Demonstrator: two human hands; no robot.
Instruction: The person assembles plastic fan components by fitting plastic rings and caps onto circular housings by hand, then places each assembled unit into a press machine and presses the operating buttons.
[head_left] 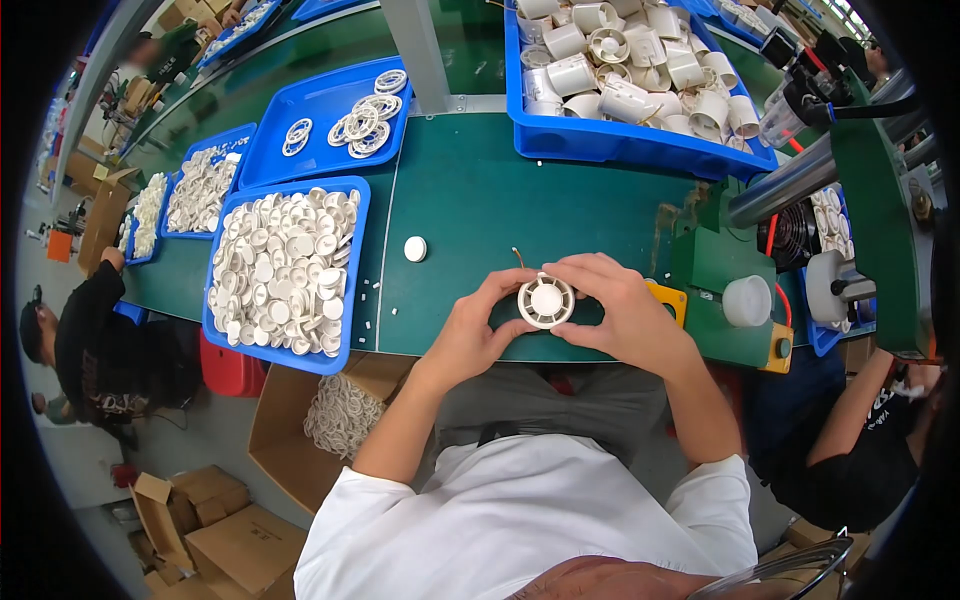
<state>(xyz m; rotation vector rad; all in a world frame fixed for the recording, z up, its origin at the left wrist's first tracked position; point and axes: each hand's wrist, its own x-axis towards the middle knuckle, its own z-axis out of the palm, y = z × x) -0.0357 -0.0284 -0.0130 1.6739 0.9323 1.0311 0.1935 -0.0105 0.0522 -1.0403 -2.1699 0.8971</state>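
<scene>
My left hand and my right hand meet around a white round plastic housing near the table's front edge. Fingers and thumbs of both hands press on its rim from either side. Its spoked face with a solid round centre points up at me. A thin brownish wire sticks out behind it, by the left fingertips. Farther left on the green table lies a single white round cap.
Left, one blue tray holds many white caps; behind it another blue tray holds spoked rings. A blue bin of white cylindrical housings stands behind my hands. Right is a green press with a yellow box. People sit on both sides.
</scene>
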